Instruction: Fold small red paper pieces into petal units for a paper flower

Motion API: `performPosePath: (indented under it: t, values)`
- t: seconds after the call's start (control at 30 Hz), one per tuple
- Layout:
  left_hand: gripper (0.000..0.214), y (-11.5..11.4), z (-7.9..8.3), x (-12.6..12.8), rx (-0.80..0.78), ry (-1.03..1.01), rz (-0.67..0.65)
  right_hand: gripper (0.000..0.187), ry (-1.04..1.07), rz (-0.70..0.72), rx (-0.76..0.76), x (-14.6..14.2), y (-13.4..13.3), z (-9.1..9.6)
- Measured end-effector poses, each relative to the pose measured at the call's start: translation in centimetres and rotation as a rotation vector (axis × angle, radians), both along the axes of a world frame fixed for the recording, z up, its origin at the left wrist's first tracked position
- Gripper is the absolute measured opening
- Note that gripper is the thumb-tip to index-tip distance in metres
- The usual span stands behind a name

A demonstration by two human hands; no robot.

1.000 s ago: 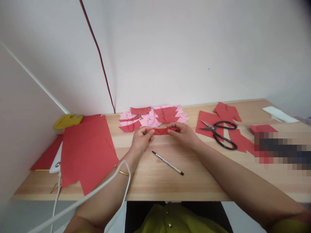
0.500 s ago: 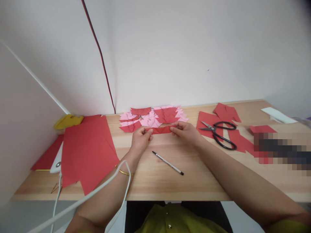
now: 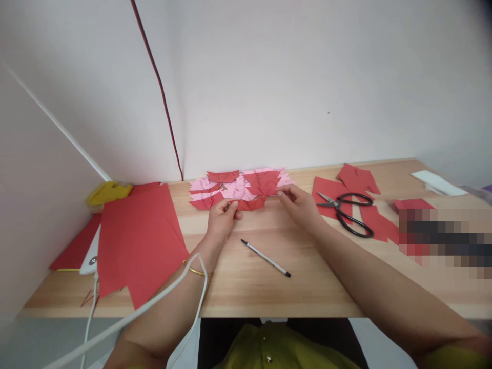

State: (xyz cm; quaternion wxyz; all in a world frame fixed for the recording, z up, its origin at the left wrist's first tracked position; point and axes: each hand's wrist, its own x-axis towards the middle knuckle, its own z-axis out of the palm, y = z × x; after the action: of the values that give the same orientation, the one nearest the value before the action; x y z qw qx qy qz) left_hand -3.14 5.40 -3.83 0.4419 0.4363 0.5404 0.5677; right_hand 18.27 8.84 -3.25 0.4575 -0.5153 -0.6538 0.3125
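Note:
My left hand (image 3: 222, 221) pinches the left end of a small red paper cutout (image 3: 251, 205) between thumb and fingers. The cutout's right end is free. My right hand (image 3: 298, 205) is apart from that cutout, thumb and index finger closed together by the right edge of the paper pile; whether they grip anything is hidden. Behind both hands lie several pink paper cutouts (image 3: 234, 190) and red paper cutouts (image 3: 263, 179) with pointed edges, overlapping in rows. A white pen (image 3: 266, 258) with dark ends lies in front of my hands.
Black-handled scissors (image 3: 338, 204) lie partly opened on red paper scraps (image 3: 321, 187) at the right. Large red sheets (image 3: 134, 241) cover the left side, near a yellow item (image 3: 109, 193) and a white power strip (image 3: 90, 256). A white cable (image 3: 154, 300) crosses before my left forearm.
My right hand has let go of the red cutout's right end and shifted slightly right. My left hand keeps its hold, and the cutout's free end has dipped.

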Motion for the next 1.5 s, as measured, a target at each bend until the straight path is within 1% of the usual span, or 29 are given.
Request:
performPosePath:
  t: [0.07, 0.13, 0.2, 0.27, 0.33, 0.4, 0.5, 0.57, 0.67, 0.73, 0.77, 0.87, 0.93, 1.0, 1.1, 1.2, 1.37, 1.5]
  values:
    - [0.020, 0.0, -0.1, -0.1, 0.006, 0.058, -0.021, 0.020, -0.089, 0.018, 0.190, -0.1, -0.2, 0.0]
    - [0.019, 0.0, -0.2, -0.1, 0.011, 0.091, -0.067, 0.018, -0.176, 0.109, 0.337, -0.3, -0.5, 0.1]
    - [0.019, -0.1, -0.2, -0.1, 0.013, 0.109, -0.118, 0.019, -0.263, 0.211, 0.416, -0.6, -0.8, 0.3]
    - [0.019, -0.1, -0.2, 0.0, 0.012, 0.129, -0.152, 0.022, -0.340, 0.294, 0.436, -0.9, -1.0, 0.4]
    - [0.019, -0.2, -0.2, 0.0, 0.010, 0.150, -0.164, 0.022, -0.385, 0.353, 0.431, -1.1, -1.1, 0.4]
    - [0.019, -0.2, -0.2, 0.0, 0.013, 0.164, -0.167, 0.021, -0.397, 0.380, 0.409, -1.2, -1.1, 0.4]
    - [0.021, -0.2, -0.3, 0.0, 0.037, 0.182, -0.160, 0.019, -0.423, 0.371, 0.381, -1.1, -0.9, 0.2]
    - [0.024, -0.1, -0.3, 0.0, 0.053, 0.160, -0.115, 0.018, -0.453, 0.312, 0.396, -0.9, -0.7, 0.3]
    - [0.023, 0.0, -0.3, 0.1, 0.026, 0.103, -0.008, 0.018, -0.467, 0.157, 0.415, -0.8, -0.6, 1.0]
    - [0.023, -0.2, -0.2, 0.2, 0.018, 0.157, -0.011, 0.018, -0.472, 0.115, 0.397, -1.1, -0.3, 2.0]
    - [0.023, -0.3, -0.1, 0.3, 0.030, 0.216, -0.033, 0.018, -0.482, 0.127, 0.389, -1.5, -0.1, 2.6]
    - [0.022, -0.7, 0.0, 0.7, 0.110, 0.393, -0.090, 0.021, -0.566, 0.222, 0.371, -3.5, 1.3, 4.2]
    - [0.021, -0.8, 0.1, 0.8, 0.140, 0.461, -0.102, 0.024, -0.619, 0.227, 0.340, -5.5, 2.8, 4.9]
    - [0.019, -0.8, 0.0, 0.7, 0.142, 0.495, -0.114, 0.024, -0.652, 0.223, 0.260, -7.5, 4.3, 5.2]
    - [0.018, -0.8, -0.2, 0.6, 0.154, 0.528, -0.146, 0.027, -0.744, 0.260, 0.141, -10.3, 6.3, 5.4]
    - [0.018, -0.8, -0.3, 0.6, 0.166, 0.554, -0.163, 0.027, -0.814, 0.294, 0.095, -12.3, 7.6, 5.4]
    - [0.018, -1.1, -0.2, 0.8, 0.191, 0.607, -0.188, 0.026, -0.855, 0.324, 0.077, -13.9, 9.0, 4.9]
    - [0.018, -1.3, 0.1, 0.9, 0.216, 0.621, -0.210, 0.027, -0.868, 0.304, 0.084, -14.4, 9.7, 4.3]
